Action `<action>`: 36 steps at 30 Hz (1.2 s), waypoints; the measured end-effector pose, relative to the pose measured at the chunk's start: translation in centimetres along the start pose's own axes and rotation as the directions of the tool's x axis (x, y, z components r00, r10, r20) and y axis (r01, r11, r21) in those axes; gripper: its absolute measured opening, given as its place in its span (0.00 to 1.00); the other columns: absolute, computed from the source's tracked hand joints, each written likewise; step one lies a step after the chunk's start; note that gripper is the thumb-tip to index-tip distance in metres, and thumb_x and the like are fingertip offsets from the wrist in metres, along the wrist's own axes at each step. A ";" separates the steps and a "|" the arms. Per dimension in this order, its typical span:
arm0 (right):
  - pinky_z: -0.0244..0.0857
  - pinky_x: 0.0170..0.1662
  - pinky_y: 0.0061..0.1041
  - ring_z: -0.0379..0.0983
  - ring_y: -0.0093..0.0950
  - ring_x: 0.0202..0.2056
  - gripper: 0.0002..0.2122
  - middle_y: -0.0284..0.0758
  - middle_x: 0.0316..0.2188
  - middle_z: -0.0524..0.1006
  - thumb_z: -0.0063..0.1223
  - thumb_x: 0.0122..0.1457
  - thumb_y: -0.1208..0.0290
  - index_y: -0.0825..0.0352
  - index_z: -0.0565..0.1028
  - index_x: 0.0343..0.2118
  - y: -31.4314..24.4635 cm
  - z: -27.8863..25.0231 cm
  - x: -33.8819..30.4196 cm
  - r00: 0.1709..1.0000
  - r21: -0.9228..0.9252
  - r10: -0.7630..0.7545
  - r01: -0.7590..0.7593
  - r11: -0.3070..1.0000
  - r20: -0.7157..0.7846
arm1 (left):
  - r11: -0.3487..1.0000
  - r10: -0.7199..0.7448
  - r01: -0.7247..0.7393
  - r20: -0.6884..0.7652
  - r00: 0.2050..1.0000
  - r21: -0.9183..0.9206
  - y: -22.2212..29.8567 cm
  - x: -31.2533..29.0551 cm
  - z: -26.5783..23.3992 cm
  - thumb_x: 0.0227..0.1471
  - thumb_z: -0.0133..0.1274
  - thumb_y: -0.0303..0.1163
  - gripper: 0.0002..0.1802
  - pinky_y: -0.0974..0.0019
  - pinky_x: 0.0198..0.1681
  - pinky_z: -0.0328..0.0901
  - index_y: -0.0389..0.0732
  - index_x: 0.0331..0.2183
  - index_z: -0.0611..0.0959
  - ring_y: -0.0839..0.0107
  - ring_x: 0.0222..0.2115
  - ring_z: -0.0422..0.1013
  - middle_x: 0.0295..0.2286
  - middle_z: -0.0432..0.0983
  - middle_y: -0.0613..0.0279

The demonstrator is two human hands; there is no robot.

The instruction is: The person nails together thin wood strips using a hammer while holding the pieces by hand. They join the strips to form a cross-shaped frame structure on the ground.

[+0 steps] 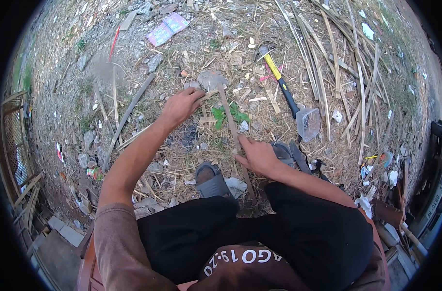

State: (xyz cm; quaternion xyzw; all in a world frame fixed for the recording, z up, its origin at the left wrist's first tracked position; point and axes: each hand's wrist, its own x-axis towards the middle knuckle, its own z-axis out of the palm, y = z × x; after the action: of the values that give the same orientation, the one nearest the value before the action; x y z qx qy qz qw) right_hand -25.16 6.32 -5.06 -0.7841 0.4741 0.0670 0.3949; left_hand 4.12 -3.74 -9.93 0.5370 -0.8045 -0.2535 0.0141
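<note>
My left hand (182, 105) is closed on the end of a short pale bamboo strip (212, 93), which runs to the right toward the top of a longer wooden slat (230, 116). Near a flat grey stone (211, 79) the two pieces meet, though I cannot tell whether they are fastened. Lower down, my right hand (257, 154) pinches the long slat, thumb and fingers along its side. That slat points back toward me between my sandalled feet.
A yellow-and-black hammer (281, 83) lies to the right, its handle end by a clear plastic box (308, 124). Long split strips (323, 58) are heaped at the far right. A grey slat (129, 118) rests at left. A small green plant (219, 116) grows beside the long slat.
</note>
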 end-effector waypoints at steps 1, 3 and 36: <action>0.74 0.36 0.42 0.78 0.45 0.35 0.25 0.46 0.40 0.77 0.58 0.57 0.60 0.69 0.65 0.52 0.2 0.2 0.6 1.000 -0.017 -0.017 0.017 1.000 -0.018 | 1.000 0.015 -0.015 0.014 1.000 0.014 0.2 0.5 0.1 0.58 0.52 0.39 0.17 0.53 0.44 0.72 0.48 0.49 0.78 0.54 0.42 0.74 0.40 0.75 0.56; 0.74 0.36 0.40 0.78 0.43 0.37 0.25 0.44 0.48 0.73 0.58 0.57 0.62 0.68 0.63 0.54 1.1 1.4 2.0 0.997 -0.050 -0.060 0.057 0.997 -0.056 | 0.997 0.041 -0.043 0.043 0.998 0.056 0.1 1.1 0.2 0.59 0.51 0.38 0.16 0.53 0.42 0.73 0.48 0.49 0.78 0.54 0.41 0.75 0.39 0.75 0.56; 0.71 0.32 0.27 0.75 0.28 0.34 0.36 0.41 0.44 0.72 0.59 0.56 0.75 0.67 0.53 0.65 5.2 1.2 -1.6 0.935 0.669 0.281 -0.069 0.740 -0.215 | 0.864 0.284 -0.353 0.232 0.930 0.358 7.3 3.5 4.4 0.57 0.51 0.51 0.26 0.56 0.39 0.70 0.41 0.48 0.72 0.63 0.42 0.73 0.39 0.68 0.57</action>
State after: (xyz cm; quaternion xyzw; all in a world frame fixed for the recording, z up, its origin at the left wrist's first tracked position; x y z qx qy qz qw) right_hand -29.84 7.03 -8.03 -0.5492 0.5943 -0.1854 0.5575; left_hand -4.88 -2.89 -11.58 0.3642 -0.9148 -0.1261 -0.1213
